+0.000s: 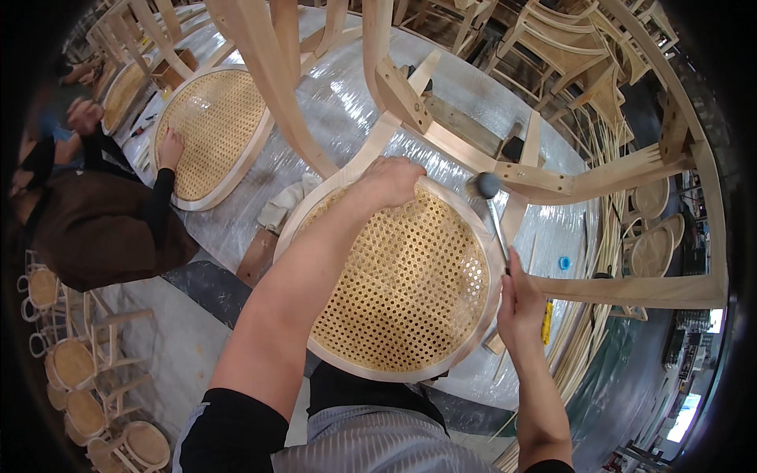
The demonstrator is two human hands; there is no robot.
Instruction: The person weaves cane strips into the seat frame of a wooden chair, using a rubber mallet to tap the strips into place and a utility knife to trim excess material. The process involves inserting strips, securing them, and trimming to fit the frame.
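Note:
In front of me a round cane seat [398, 292], woven in open mesh inside a pale wooden rim, lies tilted on my side of the table. My right hand [520, 303] is wrapped round the handle of a hammer [497, 217]. Its dark round head is raised near the rim's far right side. At the far edge of the weave, my left hand [390, 183] rests with its fingers curled down against the inside of the rim. What those fingers pinch, if anything, is hidden under the hand. Wooden chair legs [445, 142] rise beyond the seat.
A plastic-wrapped table [331, 94] carries a blue tape ring [564, 262], a yellow-handled tool [546, 322] and long cane strips [587, 315]. At left, a person in dark clothes has a hand [170, 148] on another cane seat [209, 134]. Several chairs [75, 363] stand on the floor.

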